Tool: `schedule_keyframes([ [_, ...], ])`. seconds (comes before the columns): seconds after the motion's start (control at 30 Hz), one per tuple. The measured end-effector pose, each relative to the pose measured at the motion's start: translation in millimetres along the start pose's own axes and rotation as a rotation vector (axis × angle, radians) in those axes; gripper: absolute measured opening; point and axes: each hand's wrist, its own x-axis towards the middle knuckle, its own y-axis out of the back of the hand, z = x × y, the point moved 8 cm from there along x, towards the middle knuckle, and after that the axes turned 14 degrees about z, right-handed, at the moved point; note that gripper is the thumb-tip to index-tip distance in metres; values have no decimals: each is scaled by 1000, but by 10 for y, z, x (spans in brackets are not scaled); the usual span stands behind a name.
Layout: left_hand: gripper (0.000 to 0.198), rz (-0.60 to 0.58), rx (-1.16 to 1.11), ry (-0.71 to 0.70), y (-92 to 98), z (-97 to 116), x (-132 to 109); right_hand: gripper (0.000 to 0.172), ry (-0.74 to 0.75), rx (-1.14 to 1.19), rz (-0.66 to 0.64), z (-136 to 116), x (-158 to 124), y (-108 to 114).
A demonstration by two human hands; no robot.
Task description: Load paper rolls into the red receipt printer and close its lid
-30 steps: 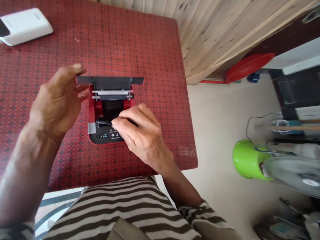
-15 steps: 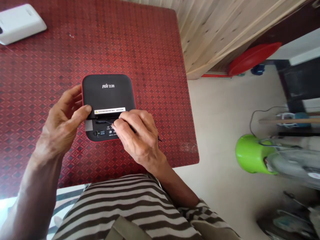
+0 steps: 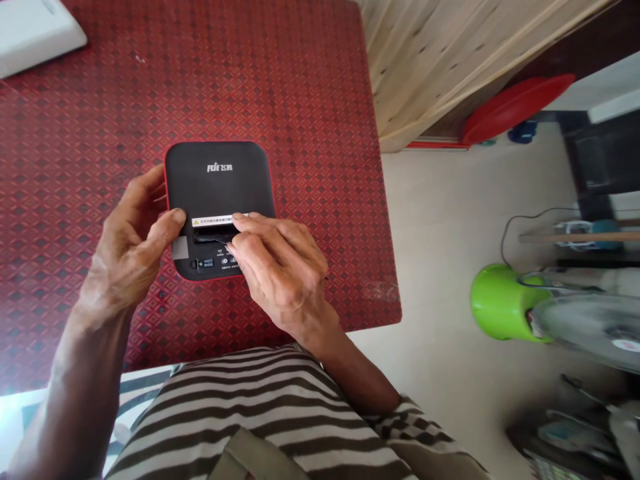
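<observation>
A black receipt printer [image 3: 217, 190] with red sides lies on the patterned red table. Its top bears a white logo, a white warning strip and a dark paper slot [image 3: 206, 233]. My left hand [image 3: 135, 233] grips its left side, thumb on top and fingers along the edge. My right hand [image 3: 283, 267] is closed in a pinch over the slot's right end. From its fingertips a thin dark piece [image 3: 217, 240] reaches along the slot; most of it is hidden by the hand, and its kind cannot be made out.
A white box-shaped device [image 3: 40, 30] stands at the table's far left. Past the right edge of the table [image 3: 325, 87] are a pale curtain [image 3: 425, 60], a red basin [image 3: 515, 107], a green bucket [image 3: 500, 303] and a fan [image 3: 595, 327] on the floor side.
My right fingers have shifted slightly up and right, so more of the slot shows and part of the warning strip is covered. The left hand keeps its hold on the printer.
</observation>
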Motion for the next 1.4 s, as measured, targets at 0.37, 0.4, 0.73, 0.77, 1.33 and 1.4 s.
schedule_keyframes([
  [0.37,46,142,-207,212,36,-40,-419,17,-105,67,231,119,-129,377],
  [0.4,48,147,-190,202,47,-36,-452,16,-122,60,234,154,-151,396],
  [0.73,50,240,-139,181,39,13,-475,14,-159,78,195,254,-325,359],
  [0.77,49,256,-148,183,31,17,-476,14,-172,82,197,255,-330,361],
  [1.33,48,417,-234,229,-57,-15,-496,13,-228,120,230,297,-356,319],
  [1.4,47,427,-218,233,-42,-43,-503,13,-221,123,234,302,-325,337],
])
